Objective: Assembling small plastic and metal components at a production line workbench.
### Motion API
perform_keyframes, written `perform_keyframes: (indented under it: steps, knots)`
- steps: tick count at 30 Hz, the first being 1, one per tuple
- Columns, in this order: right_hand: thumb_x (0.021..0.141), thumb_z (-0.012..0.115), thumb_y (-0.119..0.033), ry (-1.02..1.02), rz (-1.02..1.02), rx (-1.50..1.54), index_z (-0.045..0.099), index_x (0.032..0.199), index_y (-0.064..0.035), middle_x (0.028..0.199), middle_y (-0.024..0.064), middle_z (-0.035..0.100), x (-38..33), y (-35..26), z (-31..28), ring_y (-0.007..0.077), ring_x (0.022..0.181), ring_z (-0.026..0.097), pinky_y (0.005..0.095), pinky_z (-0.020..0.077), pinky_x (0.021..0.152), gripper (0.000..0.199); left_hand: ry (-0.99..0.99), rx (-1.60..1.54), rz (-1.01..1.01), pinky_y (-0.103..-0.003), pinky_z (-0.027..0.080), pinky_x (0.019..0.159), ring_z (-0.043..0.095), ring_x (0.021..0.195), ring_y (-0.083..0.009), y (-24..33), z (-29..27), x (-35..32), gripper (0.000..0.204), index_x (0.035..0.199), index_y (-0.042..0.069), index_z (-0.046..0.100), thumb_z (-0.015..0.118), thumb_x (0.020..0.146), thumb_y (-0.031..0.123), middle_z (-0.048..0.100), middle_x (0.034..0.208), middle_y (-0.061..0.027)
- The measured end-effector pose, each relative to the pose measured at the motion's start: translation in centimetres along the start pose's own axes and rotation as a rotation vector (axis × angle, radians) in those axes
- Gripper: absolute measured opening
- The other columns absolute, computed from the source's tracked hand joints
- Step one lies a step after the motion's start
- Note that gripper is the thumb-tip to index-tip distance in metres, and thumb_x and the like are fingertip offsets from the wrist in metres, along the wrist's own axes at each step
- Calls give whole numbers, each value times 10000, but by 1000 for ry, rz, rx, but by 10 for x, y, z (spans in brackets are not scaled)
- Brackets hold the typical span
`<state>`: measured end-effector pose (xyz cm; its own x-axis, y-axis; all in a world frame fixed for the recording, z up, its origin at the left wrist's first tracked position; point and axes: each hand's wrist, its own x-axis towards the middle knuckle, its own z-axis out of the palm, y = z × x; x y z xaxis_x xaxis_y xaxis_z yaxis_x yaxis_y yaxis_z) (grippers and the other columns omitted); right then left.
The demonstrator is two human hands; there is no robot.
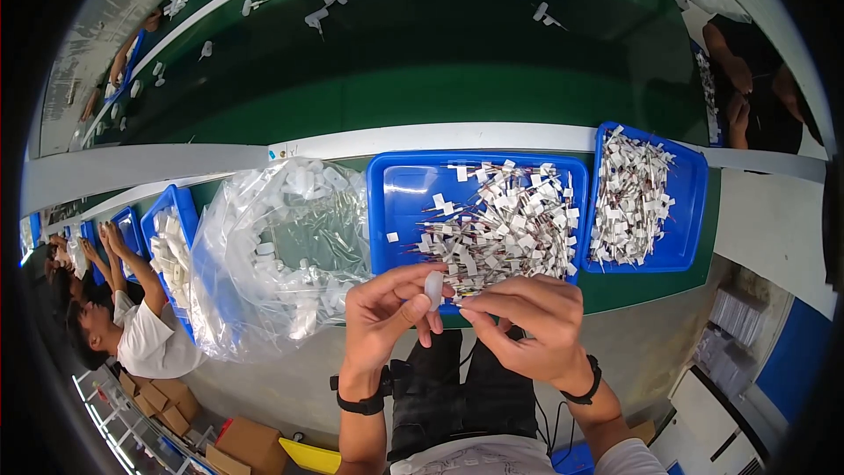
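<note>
My left hand [376, 324] holds a small, translucent white oval plastic piece [433, 288] upright between thumb and fingers. Close beside it, my right hand [536, 327] has thumb and index finger pinched together; whatever is between the fingertips is too small to name. Both hands are over the near edge of a blue tray [392, 251], which holds a heap of thin wired parts with white tags [519, 229]. To the left of the tray lies a large clear plastic bag [230, 286] with many white plastic pieces in it.
A second blue tray [694, 211] of similar tagged parts stands on the right. Beyond a white rail [440, 138] runs a green conveyor belt [440, 53] with scattered white pieces. Other people work at the left [154, 334] and far right [747, 88]. Cardboard boxes [251, 446] stand on the floor.
</note>
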<state>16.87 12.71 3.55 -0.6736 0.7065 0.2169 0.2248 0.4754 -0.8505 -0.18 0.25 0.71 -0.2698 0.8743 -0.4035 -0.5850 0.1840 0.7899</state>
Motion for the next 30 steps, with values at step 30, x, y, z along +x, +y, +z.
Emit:
perform_keyframes:
  steps: [30]
  knots:
    - [761, 866, -94, -18, 131, 152, 811, 922, -102, 860, 38, 787, -10, 22, -1, 215, 783, 750, 329, 572, 768, 170, 103, 545, 119, -238, 574, 512, 644, 694, -131, 32, 50, -11, 331, 1185, -107, 688, 725, 855, -105, 597, 1081, -147]
